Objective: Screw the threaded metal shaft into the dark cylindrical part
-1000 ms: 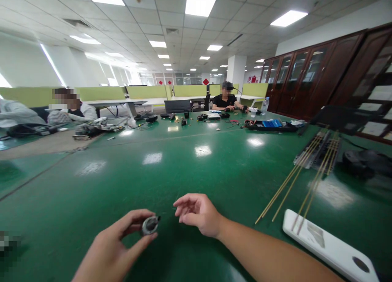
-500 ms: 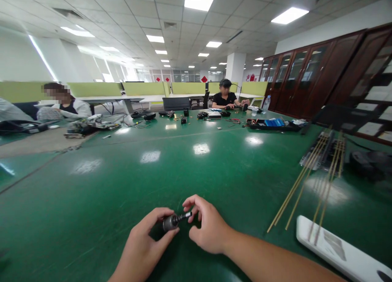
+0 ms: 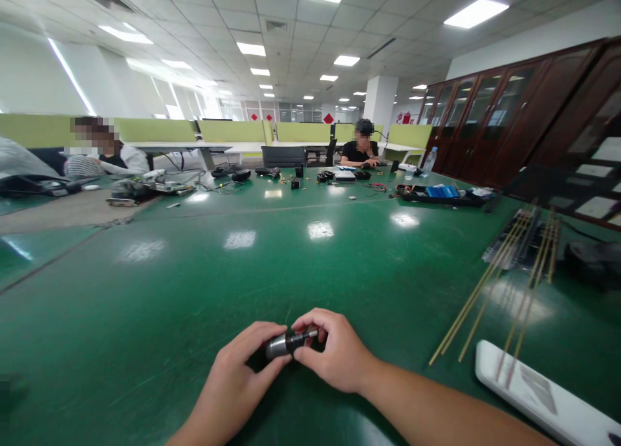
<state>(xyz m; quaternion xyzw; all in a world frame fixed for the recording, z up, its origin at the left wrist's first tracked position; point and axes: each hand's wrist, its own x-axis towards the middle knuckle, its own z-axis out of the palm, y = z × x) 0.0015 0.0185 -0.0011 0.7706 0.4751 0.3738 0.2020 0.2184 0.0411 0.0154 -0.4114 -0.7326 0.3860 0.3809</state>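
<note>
A cylindrical metal part [image 3: 278,347] with a narrower dark neck and a thin bright shaft tip is held just above the green table, lying nearly level and pointing right. My left hand [image 3: 237,375] grips its thick grey end between thumb and fingers. At the other end, my right hand [image 3: 337,352] has its thumb and fingers closed around the neck, with the shaft tip inside the curl of the fingers. The fingers partly cover the neck, so its details are hard to make out.
On the right, a white flat device [image 3: 538,388] and several thin brass-coloured rods [image 3: 485,297] lie on the green table [image 3: 194,291]. Farther back are a black tray [image 3: 441,197], a plastic bottle [image 3: 429,161] and small black parts. Two people sit beyond.
My right hand has closed around the part's neck, where its fingers were apart beside the shaft tip. The part and my left hand have shifted slightly right. The view has tilted a little.
</note>
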